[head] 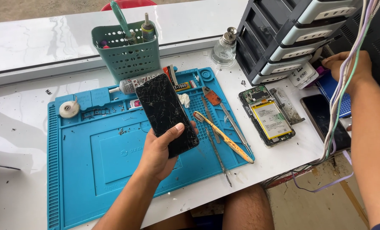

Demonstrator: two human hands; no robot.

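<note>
A phone screen (166, 115) with a badly cracked black glass face is held in the left hand (160, 151), above the blue mat (92, 170) that covers much of the white bench (19, 106). The grip of that hand is closed around the lower end of the screen, with the thumb laid across the glass and the fingers curled behind it; the screen is tilted, its upper end leaning toward the far side of the mat. Just right of the screen, on the mat, a worn toothbrush (224, 136) with a yellow handle is laid slantwise, and thin metal tools (217, 149) are laid beside it. Behind the screen, at the far edge of the mat, a tube of glue (128, 85) is seen on its side, and behind that a green basket (128, 53) with tools stood in it. A small roll of tape (69, 108) lies at the far left corner of the mat. Right of the mat, on the bare bench, an opened phone (268, 117) lies with its yellow battery showing. Farther right, the right hand (347, 64) is reached up to a dark stack of drawers (292, 38); whether its grip is closed on anything cannot be told.
</note>
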